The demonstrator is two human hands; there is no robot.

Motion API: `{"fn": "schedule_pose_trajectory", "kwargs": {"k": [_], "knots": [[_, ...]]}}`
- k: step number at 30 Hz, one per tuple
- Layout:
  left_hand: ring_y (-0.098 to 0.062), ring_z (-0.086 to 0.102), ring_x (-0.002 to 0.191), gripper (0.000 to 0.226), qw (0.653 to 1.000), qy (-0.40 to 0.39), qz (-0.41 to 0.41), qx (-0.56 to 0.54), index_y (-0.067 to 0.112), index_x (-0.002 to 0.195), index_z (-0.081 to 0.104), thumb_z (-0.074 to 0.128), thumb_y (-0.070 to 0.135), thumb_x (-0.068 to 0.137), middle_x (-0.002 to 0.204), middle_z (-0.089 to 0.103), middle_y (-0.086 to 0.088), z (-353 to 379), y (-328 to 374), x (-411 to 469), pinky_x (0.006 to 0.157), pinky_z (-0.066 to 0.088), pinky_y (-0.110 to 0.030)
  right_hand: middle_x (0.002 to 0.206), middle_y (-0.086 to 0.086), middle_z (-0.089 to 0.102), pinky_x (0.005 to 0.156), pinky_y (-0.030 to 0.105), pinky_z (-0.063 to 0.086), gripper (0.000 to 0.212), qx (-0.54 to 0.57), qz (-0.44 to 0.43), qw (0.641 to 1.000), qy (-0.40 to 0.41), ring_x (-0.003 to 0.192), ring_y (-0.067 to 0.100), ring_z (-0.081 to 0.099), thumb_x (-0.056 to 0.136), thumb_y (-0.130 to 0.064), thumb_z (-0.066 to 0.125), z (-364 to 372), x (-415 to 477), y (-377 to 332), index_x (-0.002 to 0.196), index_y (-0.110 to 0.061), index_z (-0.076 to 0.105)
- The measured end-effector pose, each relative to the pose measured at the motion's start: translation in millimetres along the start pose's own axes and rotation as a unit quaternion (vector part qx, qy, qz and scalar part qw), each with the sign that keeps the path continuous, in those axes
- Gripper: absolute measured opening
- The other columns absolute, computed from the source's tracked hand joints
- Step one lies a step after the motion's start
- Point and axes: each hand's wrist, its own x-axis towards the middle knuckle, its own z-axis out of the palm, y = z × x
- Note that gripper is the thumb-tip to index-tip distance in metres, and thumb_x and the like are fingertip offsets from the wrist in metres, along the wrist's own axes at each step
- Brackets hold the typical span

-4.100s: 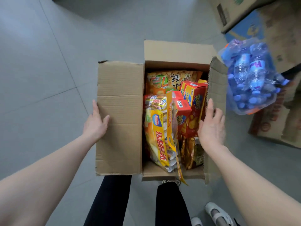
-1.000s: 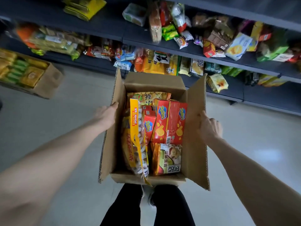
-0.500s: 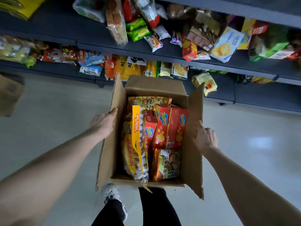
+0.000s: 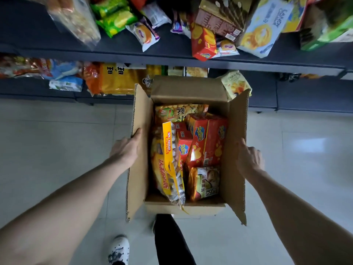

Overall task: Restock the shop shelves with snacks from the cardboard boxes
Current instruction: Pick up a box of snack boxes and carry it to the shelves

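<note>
Pale tiled floor (image 4: 47, 150), dark shelving (image 4: 122, 45)
Shelving is set along the far side; a bright light patch (image 4: 309, 145) is reflected in glossy tiles at right.

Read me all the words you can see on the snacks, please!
"旺旺": big yellow bag on the lower shelf.
"7": green-badged bag in the cardboard box.
Red boxes' blue logo and everything else: too blurred to read.
</note>
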Motion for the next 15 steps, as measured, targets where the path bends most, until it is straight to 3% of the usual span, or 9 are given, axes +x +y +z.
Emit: {"fn": "schedule_pose_trajectory", "kwargs": {"k": [3, 9, 12, 15], "knots": [[-0.033, 0.061, 0.087, 0.061, 1.0, 0.022, 0.007, -0.007, 0.034, 0.156, 0.015, 0.042, 0.027, 0.102, 0.1, 0.067, -0.014, 5.8, 2.9, 24.1, 0.076, 0.053, -0.039, 0.067, 0.008, 0.047, 0.054, 0.035, 0.044, 0.055, 0.001, 0.0, 1.0, 0.01, 0.068, 0.027, 0.053, 0.094, 0.004, 0.04, 10.0, 25.2, -2.7, 0.142, -0.023, 0.038], [-0.025, 0.057, 0.077, 0.062, 1.0, 0.007, -0.011, -0.018, 0.039, 0.155, 0.007, 0.04, 0.027, 0.104, 0.102, 0.065, -0.01, -1.7, -0.6, 27.8, 0.07, 0.05, -0.035, 0.079, 0.01, 0.051, 0.053, 0.029, 0.034, 0.046, -0.023, -0.009, 1.0, 0.009, 0.071, 0.026, 0.049, 0.096, 0.001, 0.038, 14.6, 29.0, -16.2, 0.138, -0.017, 0.036], [-0.021, 0.053, 0.073, 0.063, 1.0, 0.011, -0.001, -0.018, 0.035, 0.156, 0.01, 0.043, 0.021, 0.104, 0.1, 0.066, -0.01, -1.4, -5.6, 27.4, 0.064, 0.044, -0.027, 0.111, 0.017, 0.06, 0.069, 0.036, 0.048, 0.056, -0.032, 0.014, 0.999, -0.003, 0.09, 0.032, 0.057, 0.097, 0.002, 0.039, 6.0, 21.8, -14.3, 0.148, -0.018, 0.031], [-0.024, 0.058, 0.082, 0.06, 0.999, 0.036, 0.022, -0.029, 0.031, 0.155, 0.023, 0.042, 0.012, 0.101, 0.104, 0.064, -0.013, -1.8, -14.2, 24.4, 0.073, 0.049, -0.029, 0.126, 0.016, 0.048, 0.086, 0.042, 0.052, 0.057, -0.027, 0.048, 0.998, 0.014, 0.109, 0.033, 0.053, 0.095, 0.004, 0.047, -3.6, 7.4, -5.3, 0.148, -0.015, 0.037]]}}
